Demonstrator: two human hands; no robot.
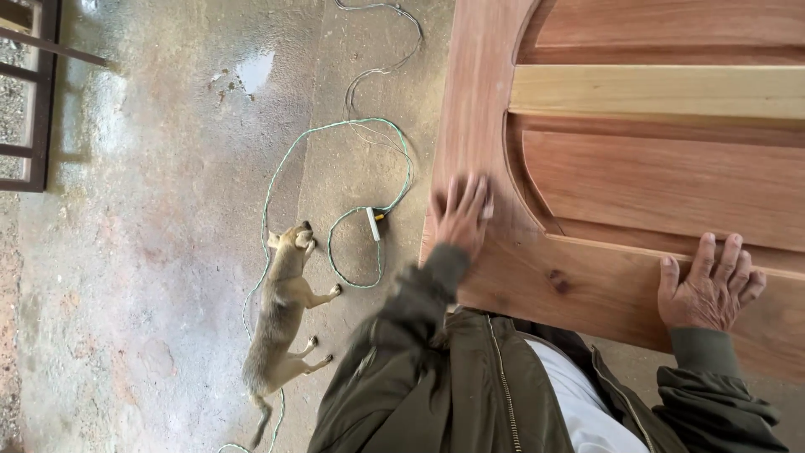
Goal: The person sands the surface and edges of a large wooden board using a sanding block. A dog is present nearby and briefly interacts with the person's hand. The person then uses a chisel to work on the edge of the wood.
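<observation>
I see the left hand (462, 214) pressed flat on the wooden door (637, 176) near its corner edge, its grip apart. The right hand (709, 285) rests open on the door's lower rail. A dog (281, 315) lies on the concrete floor (159, 218) beside a green cable (285, 159).

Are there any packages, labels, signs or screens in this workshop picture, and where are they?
None show. Only a bare wooden door under both hands, left hand and right hand, plus a green cable and a dog on the concrete floor.
</observation>
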